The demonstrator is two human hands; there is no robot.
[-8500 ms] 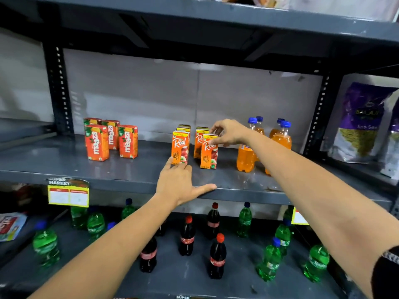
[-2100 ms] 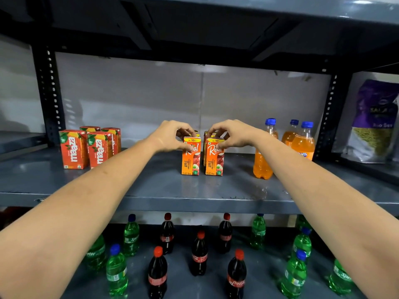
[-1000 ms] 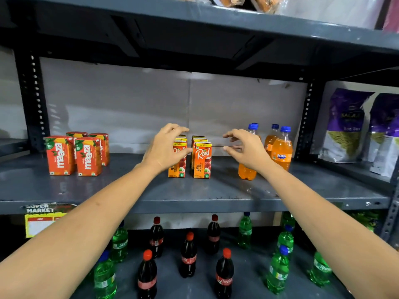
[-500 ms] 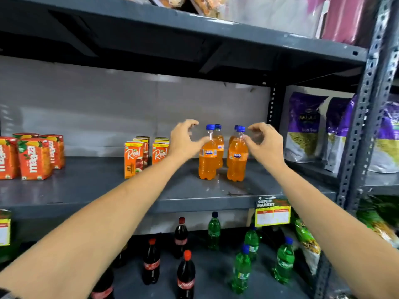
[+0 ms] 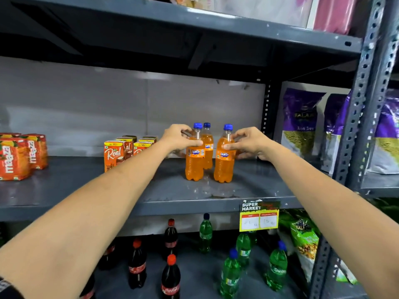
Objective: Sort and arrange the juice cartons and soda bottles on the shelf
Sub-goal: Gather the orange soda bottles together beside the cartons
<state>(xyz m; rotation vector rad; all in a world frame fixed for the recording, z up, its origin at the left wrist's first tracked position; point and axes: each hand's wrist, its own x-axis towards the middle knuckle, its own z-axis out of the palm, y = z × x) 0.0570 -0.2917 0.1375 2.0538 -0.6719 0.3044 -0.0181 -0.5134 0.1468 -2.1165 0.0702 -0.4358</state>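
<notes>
Left hand point(image 5: 180, 138) wraps the neck of the front left orange soda bottle point(image 5: 194, 160), right hand point(image 5: 248, 143) pinches the upper part of the front right orange bottle point(image 5: 224, 162); both bottles stand upright on the grey middle shelf point(image 5: 194, 197), a third point(image 5: 207, 147) just behind. Juice cartons point(image 5: 114, 154) stand left of them, red cartons point(image 5: 19, 158) further left. Cola bottles point(image 5: 170, 275) and green bottles point(image 5: 230, 275) on the lower shelf.

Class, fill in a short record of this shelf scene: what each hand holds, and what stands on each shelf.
left hand: grips front-left Fanta bottle near the neck
right hand: grips front-right Fanta bottle near the neck
middle shelf: Maaza cartons far left, Real cartons centre, Fanta right
lower shelf: cola bottles left, green bottles right
</notes>
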